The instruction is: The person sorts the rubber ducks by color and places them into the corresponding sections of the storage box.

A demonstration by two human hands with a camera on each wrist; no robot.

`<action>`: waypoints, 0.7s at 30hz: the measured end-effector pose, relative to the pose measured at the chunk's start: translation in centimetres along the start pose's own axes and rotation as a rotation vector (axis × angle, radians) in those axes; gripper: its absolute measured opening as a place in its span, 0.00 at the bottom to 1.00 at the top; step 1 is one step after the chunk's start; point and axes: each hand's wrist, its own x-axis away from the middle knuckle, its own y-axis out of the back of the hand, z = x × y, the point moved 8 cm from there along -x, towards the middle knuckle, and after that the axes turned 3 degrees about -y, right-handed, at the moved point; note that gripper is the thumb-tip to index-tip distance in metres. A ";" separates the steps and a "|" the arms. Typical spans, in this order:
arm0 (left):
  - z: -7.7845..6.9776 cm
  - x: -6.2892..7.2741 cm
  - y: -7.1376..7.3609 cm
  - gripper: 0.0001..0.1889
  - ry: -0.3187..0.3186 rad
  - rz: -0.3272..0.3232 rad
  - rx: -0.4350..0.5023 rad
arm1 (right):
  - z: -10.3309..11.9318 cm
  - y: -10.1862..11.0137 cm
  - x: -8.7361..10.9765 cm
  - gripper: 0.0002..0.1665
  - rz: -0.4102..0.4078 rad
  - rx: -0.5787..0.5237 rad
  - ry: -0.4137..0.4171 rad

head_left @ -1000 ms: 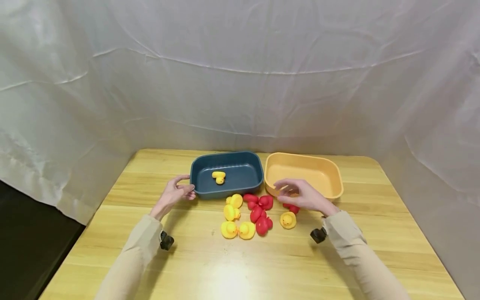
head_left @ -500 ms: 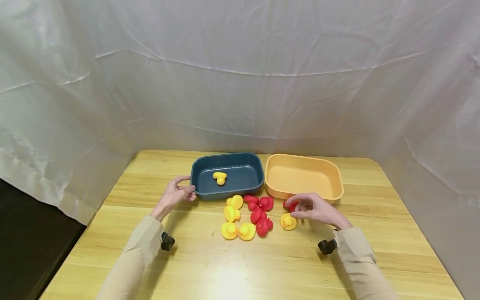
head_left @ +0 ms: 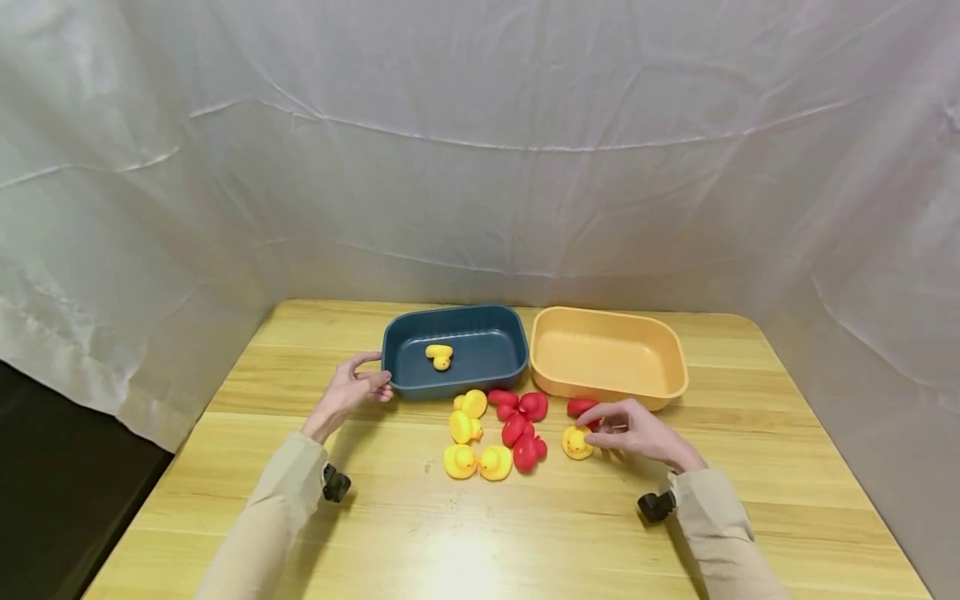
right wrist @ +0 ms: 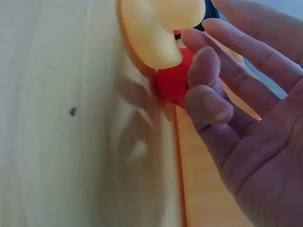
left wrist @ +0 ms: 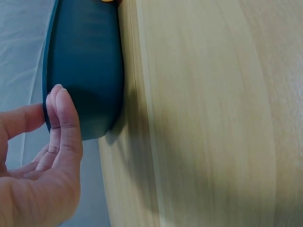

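My left hand (head_left: 351, 392) grips the left end of a dark blue tub (head_left: 483, 354), its thumb and fingers at the rim; the left wrist view shows the same tub wall (left wrist: 87, 56) from close by. One yellow rubber duck (head_left: 439, 352) lies inside that tub. My right hand (head_left: 628, 429) hovers with thumb and fingers spread beside another yellow rubber duck (head_left: 575, 447). In the right wrist view this duck (right wrist: 151, 33) sits beyond the fingertips, which hold nothing. A red rubber duck (head_left: 582, 406) lies just behind it, partly covered by my fingers.
An orange-yellow tub (head_left: 611, 354) stands right of the blue one. In front of the tubs, several yellow ducks (head_left: 461, 461) and several red ducks (head_left: 528, 452) lie grouped on the wooden table (head_left: 375, 533). A pale curtain (head_left: 480, 167) hangs behind.
My right hand has come down and toward me from the orange-yellow tub's front edge, past the red duck, to the yellow duck. My left hand stays at the blue tub.
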 end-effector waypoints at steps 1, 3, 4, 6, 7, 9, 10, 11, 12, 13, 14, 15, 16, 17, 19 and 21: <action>0.0 0.0 0.0 0.33 0.001 0.001 -0.001 | 0.1 -0.1 0.1 0.15 0.001 -0.005 0.005; 0.1 0.0 0.0 0.33 0.005 0.001 -0.002 | 0.2 -0.2 0.1 0.14 -0.002 -0.003 0.020; 0.1 0.0 0.0 0.32 0.006 0.001 -0.003 | 0.2 -0.3 0.1 0.14 -0.005 0.000 0.030; 0.1 0.0 0.1 0.33 0.006 0.002 -0.006 | 0.3 -0.4 0.1 0.14 -0.009 0.002 0.039; 0.1 0.0 0.1 0.32 0.005 0.002 -0.005 | 0.3 -0.4 0.1 0.14 -0.011 0.005 0.044; 0.1 -0.1 0.1 0.32 0.004 0.002 -0.003 | 0.2 -0.5 0.1 0.14 -0.017 0.013 0.049; 0.1 -0.1 0.1 0.32 0.004 0.002 -0.001 | 0.1 -0.5 0.1 0.14 -0.020 0.015 0.053; 0.1 -0.1 0.1 0.32 0.004 0.003 0.000 | 0.0 -0.5 0.0 0.14 -0.023 0.019 0.051; 0.2 -0.1 0.1 0.32 0.004 0.003 0.002 | -0.1 -0.5 0.0 0.14 -0.027 0.027 0.053; 0.2 -0.1 0.0 0.32 0.005 0.003 0.004 | -0.1 -0.6 0.0 0.14 -0.029 0.035 0.057; 0.2 -0.1 0.0 0.32 0.005 0.004 0.004 | -0.2 -0.6 0.0 0.14 -0.031 0.039 0.057; 0.2 -0.1 0.0 0.32 0.005 0.004 0.005 | -0.3 -0.6 -0.1 0.14 -0.031 0.047 0.059; 0.2 -0.1 0.0 0.32 0.006 0.004 0.006 | -0.2 -0.6 -0.1 0.14 -0.030 0.051 0.066; 0.2 -0.1 0.0 0.32 0.005 0.003 0.008 | -0.2 -0.7 -0.1 0.14 -0.027 0.058 0.071; 0.2 -0.1 0.0 0.32 0.002 0.004 0.006 | -0.1 -0.8 -0.1 0.14 -0.019 0.062 0.086; 0.1 0.0 0.0 0.32 -0.001 0.004 0.003 | 0.1 -0.9 -0.2 0.13 -0.011 0.065 0.099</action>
